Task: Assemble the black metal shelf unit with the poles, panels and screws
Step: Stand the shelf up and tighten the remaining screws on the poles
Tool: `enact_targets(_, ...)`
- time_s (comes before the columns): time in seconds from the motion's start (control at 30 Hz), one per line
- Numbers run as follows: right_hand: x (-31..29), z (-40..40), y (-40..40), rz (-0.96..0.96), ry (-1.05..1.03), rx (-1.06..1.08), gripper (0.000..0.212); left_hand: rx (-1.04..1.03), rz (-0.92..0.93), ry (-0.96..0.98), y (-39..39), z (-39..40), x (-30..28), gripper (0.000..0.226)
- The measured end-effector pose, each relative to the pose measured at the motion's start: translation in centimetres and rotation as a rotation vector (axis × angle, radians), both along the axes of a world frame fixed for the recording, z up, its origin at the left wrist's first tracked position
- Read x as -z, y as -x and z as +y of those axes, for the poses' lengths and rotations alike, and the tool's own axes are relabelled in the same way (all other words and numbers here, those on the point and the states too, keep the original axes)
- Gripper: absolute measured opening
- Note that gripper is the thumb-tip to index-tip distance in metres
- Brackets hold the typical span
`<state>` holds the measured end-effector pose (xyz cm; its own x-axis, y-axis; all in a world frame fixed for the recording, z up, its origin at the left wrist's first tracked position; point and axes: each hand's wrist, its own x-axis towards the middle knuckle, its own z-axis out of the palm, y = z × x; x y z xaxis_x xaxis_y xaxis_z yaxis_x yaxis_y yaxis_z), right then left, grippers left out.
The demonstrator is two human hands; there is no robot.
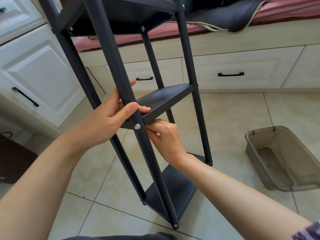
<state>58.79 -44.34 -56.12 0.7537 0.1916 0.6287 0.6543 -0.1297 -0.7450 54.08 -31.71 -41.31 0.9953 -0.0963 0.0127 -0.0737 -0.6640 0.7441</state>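
Black shelf unit point(131, 94) upright, seemingly tilted.

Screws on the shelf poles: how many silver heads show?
3: one screw beside the left hand, one under the top panel, one at the near pole's foot. Others may be hidden.

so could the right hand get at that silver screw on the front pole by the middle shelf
Probably yes: the right hand sits just beside the screw, under the middle shelf's corner, and the screw head faces outward uncovered; the left hand grips the pole above it.
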Motion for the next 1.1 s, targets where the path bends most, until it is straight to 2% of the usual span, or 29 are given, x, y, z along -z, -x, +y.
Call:
enact_targets(0.27, 0.2, 1.0, -0.2, 0.004, -0.026, 0.006, 0.016, -0.006, 0.011, 0.014, 0.0, 0.1, 0.1, 0.060)
enact_targets(0.43, 0.1, 0.9, 0.0, -0.012, 0.014, 0.016, 0.013, -0.006, 0.021, 0.015, 0.3, 0.2, 0.0, 0.063)
enact_targets(0.77, 0.1, -2.3, 1.1, 0.240, 0.037, -0.113, 0.017, -0.039, 0.039, 0.010, 0.9, -0.1, -0.4, 0.070)
enact_targets(1.1, -1.1, -3.8, 0.6, 0.143, 0.104, -0.095, 0.015, -0.011, 0.034, -0.015, 1.1, -0.7, -0.5, 0.067)
